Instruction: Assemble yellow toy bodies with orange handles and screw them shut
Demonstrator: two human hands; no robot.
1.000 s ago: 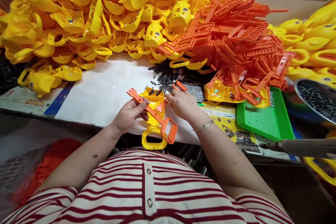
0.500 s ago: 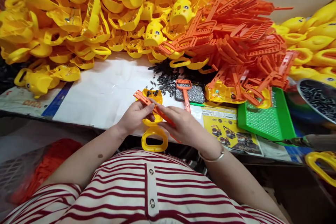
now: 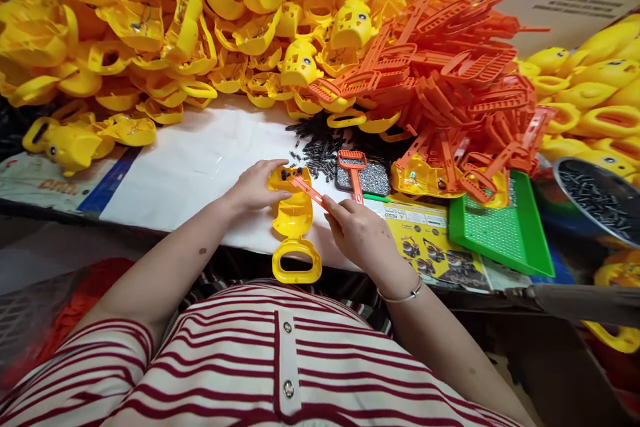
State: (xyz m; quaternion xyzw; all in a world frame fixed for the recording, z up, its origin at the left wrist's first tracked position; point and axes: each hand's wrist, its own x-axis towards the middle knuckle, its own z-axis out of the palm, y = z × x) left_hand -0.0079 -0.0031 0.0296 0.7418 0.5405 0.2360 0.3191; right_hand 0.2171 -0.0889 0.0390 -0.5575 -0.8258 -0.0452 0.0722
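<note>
A yellow plastic toy shell half [image 3: 291, 217], with a loop handle [image 3: 297, 261] at its near end, lies open side up at the table's front edge. Small black parts [image 3: 287, 174] sit in its far end. My right hand [image 3: 363, 235] is closed on an orange plastic strip [image 3: 311, 191], tilted so its far tip is at the black parts. Whether the tip touches them I cannot tell. The strip's near end is hidden in the hand. At the shell's upper left edge, my left hand [image 3: 255, 187] has thumb and forefinger stretched apart.
Yellow shells [image 3: 150, 33] are heaped at the back left, orange handled pieces [image 3: 460, 73] at the back right. Short black rods [image 3: 323, 153] lie beyond the shell. A dark tray of screws [image 3: 377, 177], a green tray [image 3: 530, 240] and a bowl of black rods [image 3: 595, 197] stand rightward.
My left hand has let go of the orange strip and moved to the shell's left edge. My right hand has shifted right, bringing the strip's tip down over the black parts.
</note>
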